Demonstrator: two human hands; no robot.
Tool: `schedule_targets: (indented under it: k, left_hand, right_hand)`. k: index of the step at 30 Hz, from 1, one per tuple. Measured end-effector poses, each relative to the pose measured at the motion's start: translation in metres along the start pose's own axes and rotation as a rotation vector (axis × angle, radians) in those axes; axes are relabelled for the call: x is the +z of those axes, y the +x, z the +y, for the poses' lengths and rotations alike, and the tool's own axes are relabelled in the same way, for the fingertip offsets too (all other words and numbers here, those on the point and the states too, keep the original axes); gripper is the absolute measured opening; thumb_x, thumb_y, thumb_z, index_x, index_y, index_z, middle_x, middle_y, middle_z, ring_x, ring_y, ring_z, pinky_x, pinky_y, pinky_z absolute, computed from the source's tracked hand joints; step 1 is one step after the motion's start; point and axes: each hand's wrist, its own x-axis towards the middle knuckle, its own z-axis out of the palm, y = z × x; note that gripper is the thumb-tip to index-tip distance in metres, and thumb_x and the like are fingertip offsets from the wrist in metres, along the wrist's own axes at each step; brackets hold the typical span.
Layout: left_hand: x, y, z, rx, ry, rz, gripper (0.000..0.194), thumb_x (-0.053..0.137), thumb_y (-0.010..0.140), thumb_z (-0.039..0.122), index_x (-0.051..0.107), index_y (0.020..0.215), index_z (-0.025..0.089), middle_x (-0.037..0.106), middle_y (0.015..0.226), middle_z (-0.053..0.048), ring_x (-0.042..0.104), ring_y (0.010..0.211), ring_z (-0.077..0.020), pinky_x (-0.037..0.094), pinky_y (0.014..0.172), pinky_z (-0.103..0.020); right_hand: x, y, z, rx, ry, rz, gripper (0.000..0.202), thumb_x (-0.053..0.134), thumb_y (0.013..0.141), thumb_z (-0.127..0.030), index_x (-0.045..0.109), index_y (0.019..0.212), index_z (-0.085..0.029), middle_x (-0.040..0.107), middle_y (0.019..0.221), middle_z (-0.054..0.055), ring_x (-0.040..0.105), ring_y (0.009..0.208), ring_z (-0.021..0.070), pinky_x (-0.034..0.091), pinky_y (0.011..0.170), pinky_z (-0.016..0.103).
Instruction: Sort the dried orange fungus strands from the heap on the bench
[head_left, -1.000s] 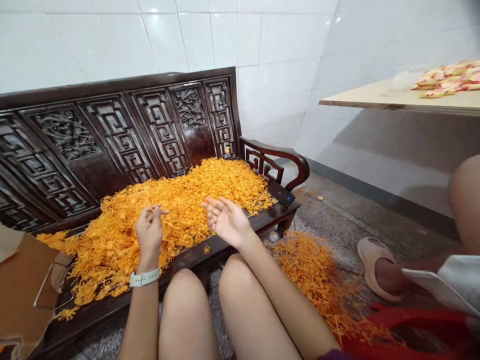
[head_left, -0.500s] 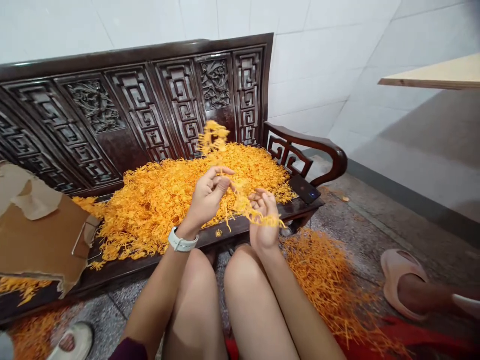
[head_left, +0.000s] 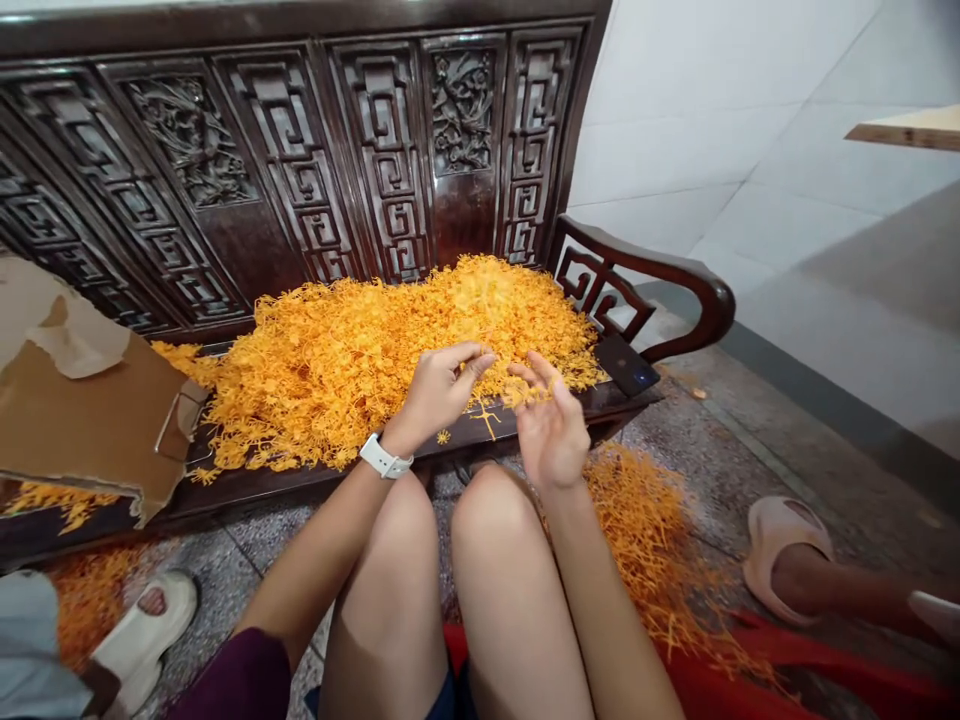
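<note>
My left hand (head_left: 444, 388), with a pale watch on its wrist, has thumb and forefinger pinched together in front of the orange heap. Whatever sits in that pinch is too small to make out. Beside it, my right hand (head_left: 555, 432) is turned palm inward with curved fingers, holding a thin, branching orange piece (head_left: 525, 393) at its fingertips. A cross-shaped orange piece (head_left: 486, 416) shows just below, between the hands; whether it hangs or lies there I cannot tell. Behind both hands, a large heap of stringy orange pieces (head_left: 337, 370) covers the bench seat.
The dark carved wooden bench (head_left: 465, 225) has a curved armrest (head_left: 690, 285) at right. A black phone (head_left: 626, 365) lies near it. At left stands a torn cardboard box (head_left: 90, 420). Orange scraps (head_left: 645, 530) cover the floor; other people's feet (head_left: 795, 560) are at both sides.
An orange clump that was in the air above the heap is gone from there. My right hand's clump looks smaller, and its palm has turned inward. The view has tilted down.
</note>
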Motion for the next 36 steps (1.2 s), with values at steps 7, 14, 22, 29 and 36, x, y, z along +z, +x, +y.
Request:
schedule_targets:
  k: [7,14,22,29,36]
  left_hand:
    - [-0.002,-0.005,0.001,-0.088,-0.087,-0.025,0.036,0.061,0.1,0.048,0.071,0.084,0.017,0.055,0.067,0.001,0.044,0.06,-0.0124,0.033,0.058,-0.028]
    - [0.008,-0.001,0.007,-0.168,-0.317,-0.207,0.041,0.065,0.097,0.052,0.061,0.075,0.018,0.053,0.072,0.0,0.049,0.068,-0.0135,0.04,0.063,-0.026]
    - [0.015,-0.005,0.002,-0.139,-0.09,-0.285,0.032,0.069,0.094,0.051,0.075,0.099,0.02,0.058,0.065,0.002,0.045,0.054,-0.0126,0.033,0.053,-0.026]
    - [0.016,-0.003,0.014,-0.193,-0.28,-0.162,0.029,0.078,0.084,0.044,0.079,0.071,0.018,0.07,0.065,-0.004,0.058,0.059,-0.0154,0.043,0.054,-0.026]
    - [0.001,0.015,0.0,-0.224,-0.266,0.304,0.034,0.081,0.082,0.045,0.07,0.067,0.017,0.061,0.061,-0.002,0.054,0.058,-0.0123,0.041,0.054,-0.025]
  right_hand:
    - [-0.015,0.001,0.006,-0.515,-0.681,0.046,0.054,0.069,0.09,-0.045,0.058,0.14,-0.026,0.062,0.138,0.011,0.057,0.128,0.029,0.045,0.11,0.049]
    - [-0.021,0.002,0.01,-0.453,-0.905,-0.251,0.031,0.06,0.101,-0.047,0.068,0.116,-0.021,0.07,0.104,0.008,0.061,0.096,0.0226,0.047,0.091,0.038]
    - [-0.022,0.003,0.004,-0.258,-0.538,0.031,0.046,0.054,0.101,-0.062,0.05,0.079,-0.023,0.042,0.068,-0.005,0.037,0.06,0.0119,0.035,0.059,0.027]
    - [-0.008,-0.006,0.001,-0.151,-0.346,0.04,0.056,0.052,0.096,-0.075,0.045,0.074,-0.024,0.033,0.059,-0.006,0.029,0.049,0.0103,0.029,0.049,0.027]
    - [0.004,-0.011,-0.061,-0.214,-0.089,-0.022,0.056,0.052,0.101,-0.066,0.034,0.067,-0.025,0.017,0.05,-0.009,0.014,0.042,0.0109,0.025,0.042,0.025]
